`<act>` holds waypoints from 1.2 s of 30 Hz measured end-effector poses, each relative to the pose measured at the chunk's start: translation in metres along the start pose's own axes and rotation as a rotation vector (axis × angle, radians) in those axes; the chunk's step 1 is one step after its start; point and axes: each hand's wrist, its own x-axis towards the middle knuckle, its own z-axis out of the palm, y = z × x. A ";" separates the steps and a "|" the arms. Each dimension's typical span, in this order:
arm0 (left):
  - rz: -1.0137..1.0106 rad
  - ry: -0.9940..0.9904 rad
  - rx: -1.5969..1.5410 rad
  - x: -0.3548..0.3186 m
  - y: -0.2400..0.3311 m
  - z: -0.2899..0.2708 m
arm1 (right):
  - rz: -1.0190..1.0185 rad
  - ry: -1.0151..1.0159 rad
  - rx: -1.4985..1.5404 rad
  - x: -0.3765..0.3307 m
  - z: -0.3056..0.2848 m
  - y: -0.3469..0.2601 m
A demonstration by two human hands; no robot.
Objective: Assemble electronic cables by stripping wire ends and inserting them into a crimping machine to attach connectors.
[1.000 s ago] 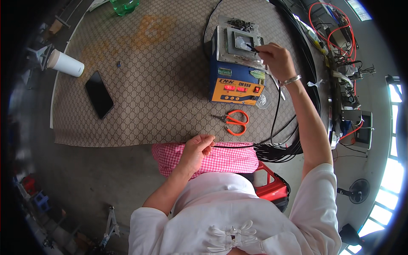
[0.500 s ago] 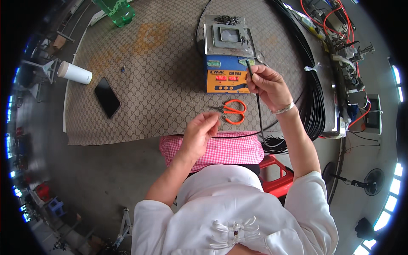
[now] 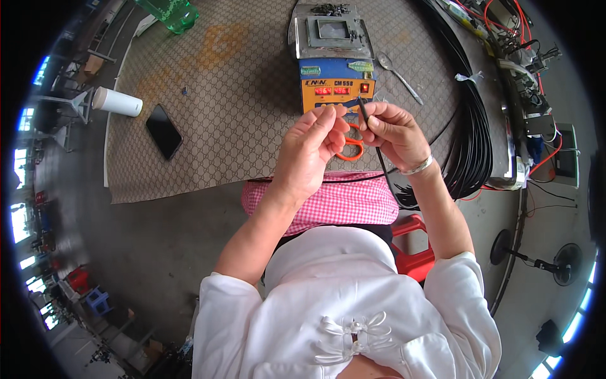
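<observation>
My right hand [image 3: 396, 132] pinches a black cable [image 3: 362, 110] close to its end, which points up and away from me. From there the cable hangs down past the table's front edge. Beside it, my left hand [image 3: 310, 148] is closed, thumb against fingers; whatever it may hold is too small to make out. The two hands are a small gap apart. Beyond them stands a blue and orange solder pot [image 3: 315, 102] with lit red displays and a metal top plate. Orange-handled scissors [image 3: 353, 150] lie on the table, partly hidden behind my left hand.
A thick coil of black cable [image 3: 476, 151] lies along the table's right side. A spoon [image 3: 404, 79] rests right of the solder pot. At left are a phone [image 3: 164, 132], a white cup [image 3: 118, 102] and a green bottle [image 3: 178, 16]. A red stool [image 3: 413, 252] stands below.
My left hand has moved up and right, close to the right hand, now covering part of the scissors. My right hand keeps the cable and has shifted slightly, uncovering the solder pot's switch.
</observation>
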 end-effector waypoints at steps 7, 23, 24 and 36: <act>-0.038 -0.021 -0.077 0.001 -0.002 -0.001 | -0.026 0.042 -0.098 -0.003 0.005 0.004; -0.061 -0.035 -0.166 0.006 -0.006 -0.004 | -0.003 0.011 -0.153 0.001 0.011 0.007; -0.066 -0.030 -0.179 0.007 -0.007 -0.005 | -0.004 0.015 -0.182 0.001 0.013 0.006; -0.079 0.025 -0.304 0.015 -0.006 -0.009 | -0.092 0.085 -0.421 0.011 0.011 -0.010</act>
